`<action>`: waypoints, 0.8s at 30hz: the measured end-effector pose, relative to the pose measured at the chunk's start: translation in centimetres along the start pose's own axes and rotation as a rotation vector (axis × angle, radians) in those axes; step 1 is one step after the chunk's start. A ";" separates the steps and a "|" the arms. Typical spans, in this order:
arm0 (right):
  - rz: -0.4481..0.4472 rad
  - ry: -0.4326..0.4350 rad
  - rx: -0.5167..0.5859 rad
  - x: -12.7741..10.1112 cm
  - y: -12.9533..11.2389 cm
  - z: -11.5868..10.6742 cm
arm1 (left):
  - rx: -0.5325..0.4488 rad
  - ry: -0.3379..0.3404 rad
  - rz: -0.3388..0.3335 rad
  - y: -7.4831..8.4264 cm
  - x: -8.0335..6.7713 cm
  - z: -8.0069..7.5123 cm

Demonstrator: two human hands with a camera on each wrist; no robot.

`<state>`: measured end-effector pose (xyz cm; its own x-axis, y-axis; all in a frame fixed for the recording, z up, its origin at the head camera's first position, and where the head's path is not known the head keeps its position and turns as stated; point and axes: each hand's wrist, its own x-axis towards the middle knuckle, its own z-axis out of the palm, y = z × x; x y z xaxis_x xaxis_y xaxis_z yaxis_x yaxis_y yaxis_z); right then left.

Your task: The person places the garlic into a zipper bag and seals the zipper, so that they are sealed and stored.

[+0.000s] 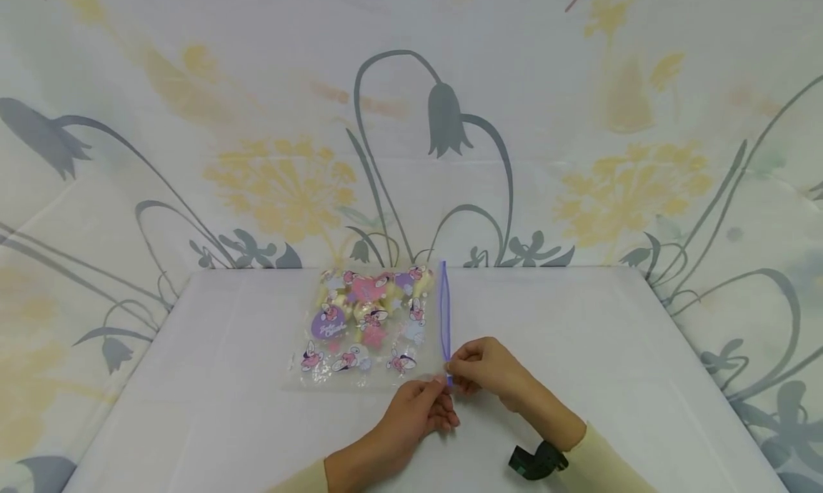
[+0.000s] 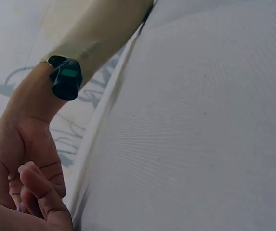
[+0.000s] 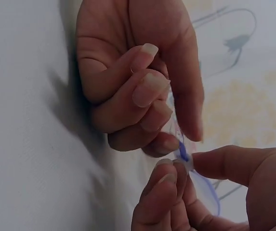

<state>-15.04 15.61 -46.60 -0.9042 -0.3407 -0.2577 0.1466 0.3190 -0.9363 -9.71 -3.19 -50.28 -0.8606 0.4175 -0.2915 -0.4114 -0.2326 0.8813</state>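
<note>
A clear slider zip bag (image 1: 360, 336), printed with pink and purple cartoon figures and stars, lies flat with pale yellow things inside. Its purple zip strip (image 1: 444, 314) runs down the right side, its two edges bowed apart. At the strip's near end, my right hand (image 1: 485, 368) pinches a small white slider (image 3: 190, 162) between thumb and fingers. My left hand (image 1: 418, 414) holds the bag's near right corner just beside it, thumb against index finger, the other fingers curled. In the left wrist view both hands meet at the lower left, and the bag is mostly hidden.
A white-covered table (image 1: 225, 350) bears the bag. Behind it hangs a pale cloth (image 1: 398, 193) with grey and yellow flowers. A black wrist camera (image 1: 539, 461) is strapped at the right sleeve.
</note>
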 end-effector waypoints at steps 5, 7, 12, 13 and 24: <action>0.001 -0.112 -0.014 0.3 0.6 -0.3 | 0.018 0.016 0.044 -0.4 0.3 0.2; 0.001 -0.177 -0.012 0.3 0.8 -0.4 | 0.024 0.018 0.046 -0.4 0.3 0.2; -0.027 -0.319 0.008 0.6 1.3 -0.9 | 0.031 0.012 0.045 -0.2 0.3 0.3; -0.034 -0.336 0.015 0.7 1.4 -1.0 | 0.031 0.010 0.045 -0.2 0.3 0.3; -0.029 -0.336 0.096 0.8 1.7 -0.9 | 0.055 0.020 0.030 0.1 0.1 0.2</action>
<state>-15.88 16.71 -48.21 -0.7279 -0.6258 -0.2803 0.1747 0.2261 -0.9583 -9.81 -2.96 -50.12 -0.8783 0.3935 -0.2715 -0.3687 -0.1959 0.9087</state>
